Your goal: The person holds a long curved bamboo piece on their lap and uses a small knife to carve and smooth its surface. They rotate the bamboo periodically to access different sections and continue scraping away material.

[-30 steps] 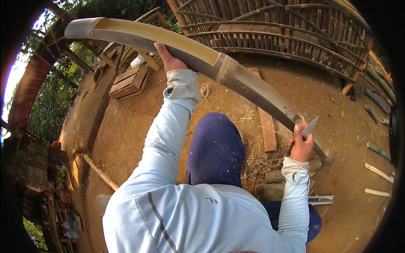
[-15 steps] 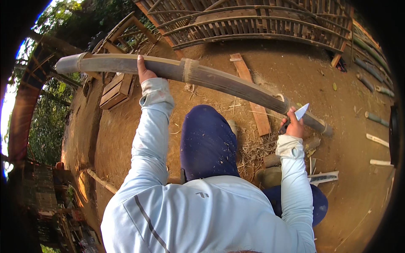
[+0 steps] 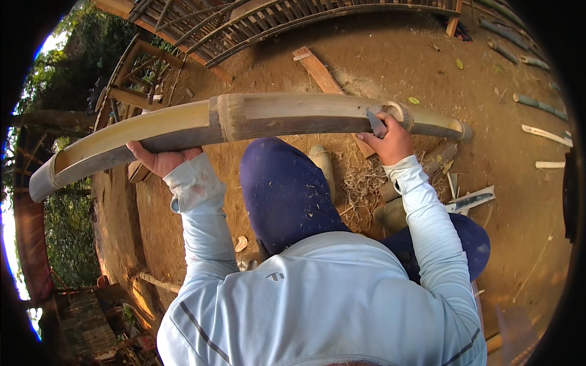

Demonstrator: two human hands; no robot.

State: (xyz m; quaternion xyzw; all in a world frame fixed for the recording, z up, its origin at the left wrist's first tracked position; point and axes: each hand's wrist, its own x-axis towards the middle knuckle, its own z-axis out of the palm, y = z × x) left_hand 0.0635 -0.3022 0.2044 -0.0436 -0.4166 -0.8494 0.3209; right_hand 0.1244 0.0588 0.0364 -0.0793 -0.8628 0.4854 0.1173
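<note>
A thick bamboo pole (image 3: pixel 293 119) lies across in front of me, bowed by the lens, with grey-brown skin and a pale cut face along its length. Beneath its left part, my left hand (image 3: pixel 163 160) grips the near side, thumb showing and the other fingers mostly hidden. My right hand (image 3: pixel 394 140) is closed around a knife at the pole's right part, beside a node. The short grey knife blade (image 3: pixel 376 124) points up and left against the bamboo; the handle is hidden in the hand.
A slatted bamboo bench (image 3: pixel 317 24) stands at the back. A plank (image 3: pixel 317 70) lies behind the pole, and shavings (image 3: pixel 363 183) litter the ground by my boots. Cut bamboo pieces (image 3: pixel 540 105) lie at the right. A pale split piece (image 3: pixel 473 200) rests near my right knee.
The pole has come nearer and shifted left, its left end now lower and its right end higher. It has turned, showing more pale face. My left hand moved left and down along it.
</note>
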